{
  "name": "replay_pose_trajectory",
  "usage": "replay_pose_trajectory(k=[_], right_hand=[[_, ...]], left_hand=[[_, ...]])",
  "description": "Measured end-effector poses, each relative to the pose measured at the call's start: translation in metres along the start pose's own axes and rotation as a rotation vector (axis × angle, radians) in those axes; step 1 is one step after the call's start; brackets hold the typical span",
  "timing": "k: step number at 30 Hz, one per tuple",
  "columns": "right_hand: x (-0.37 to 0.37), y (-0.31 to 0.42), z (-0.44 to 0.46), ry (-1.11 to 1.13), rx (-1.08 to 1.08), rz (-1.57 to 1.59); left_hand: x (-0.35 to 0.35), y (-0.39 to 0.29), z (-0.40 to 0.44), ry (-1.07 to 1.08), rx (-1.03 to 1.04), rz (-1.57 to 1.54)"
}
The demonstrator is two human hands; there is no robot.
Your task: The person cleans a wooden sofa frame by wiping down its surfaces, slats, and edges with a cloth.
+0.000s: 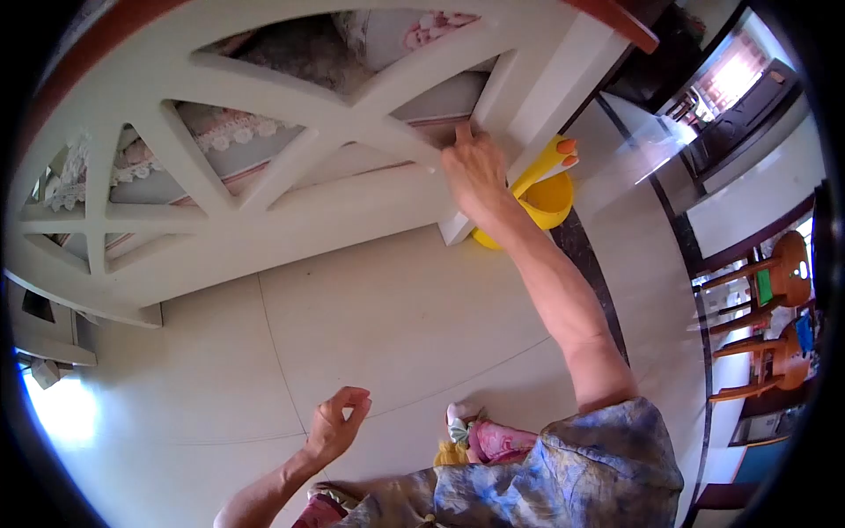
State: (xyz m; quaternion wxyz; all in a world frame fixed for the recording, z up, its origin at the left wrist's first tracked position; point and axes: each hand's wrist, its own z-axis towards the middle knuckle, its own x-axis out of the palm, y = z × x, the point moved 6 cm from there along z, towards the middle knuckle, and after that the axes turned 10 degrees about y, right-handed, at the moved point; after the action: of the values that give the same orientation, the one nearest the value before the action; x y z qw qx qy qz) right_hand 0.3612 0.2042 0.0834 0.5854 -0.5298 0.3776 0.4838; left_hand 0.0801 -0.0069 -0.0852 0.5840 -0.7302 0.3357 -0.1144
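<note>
My right hand (476,169) reaches to the white lattice frame (339,114) of a sofa-like piece of furniture, at its lower right corner beside the post. Its back faces me; the fingers are bent against the bar and into the gap, their tips partly hidden. Whether anything small is in them does not show. Low over the floor, my left hand (337,426) is curled, thumb and forefinger meeting in a loop with nothing visible in it. Just behind my right wrist stands a yellow bowl-shaped container (549,199) with orange tips on its upright part.
Floral cushions (440,31) and lace-edged fabric (229,132) lie behind the lattice. Pale tiled floor (352,308) with a dark stripe spreads below. Wooden stools (775,273) stand at right, a dark door (744,114) at upper right. My feet and patterned clothing fill the lower edge.
</note>
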Motion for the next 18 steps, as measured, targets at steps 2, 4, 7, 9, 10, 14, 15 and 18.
replay_pose_trajectory(k=[2, 4, 7, 9, 10, 14, 15, 18], right_hand=[[-0.008, -0.002, -0.015, 0.083, -0.055, -0.040], [-0.040, -0.020, -0.043, -0.109, 0.008, -0.012], [-0.121, -0.050, -0.061, -0.637, 0.008, -0.246], [-0.159, -0.066, -0.050, -0.810, -0.021, -0.402], [-0.163, -0.076, -0.039, -0.878, -0.044, -0.448], [-0.127, -0.083, -0.022, -0.810, -0.058, -0.634], [-0.112, -0.079, -0.022, -0.806, -0.064, -0.632], [-0.024, -0.066, -0.029, -0.454, 0.010, -0.502]], left_hand=[[0.002, -0.014, -0.005, 0.042, -0.022, 0.011], [0.003, -0.002, -0.011, 0.028, 0.004, -0.001], [-0.001, 0.002, -0.015, 0.023, -0.021, 0.009], [-0.001, 0.002, -0.017, 0.052, -0.073, 0.058], [0.000, 0.004, -0.017, 0.056, -0.076, 0.055], [0.005, 0.007, -0.011, 0.085, -0.083, 0.025], [0.006, 0.006, -0.010, 0.098, -0.080, 0.028], [0.007, 0.015, -0.006, 0.096, -0.078, 0.011]])
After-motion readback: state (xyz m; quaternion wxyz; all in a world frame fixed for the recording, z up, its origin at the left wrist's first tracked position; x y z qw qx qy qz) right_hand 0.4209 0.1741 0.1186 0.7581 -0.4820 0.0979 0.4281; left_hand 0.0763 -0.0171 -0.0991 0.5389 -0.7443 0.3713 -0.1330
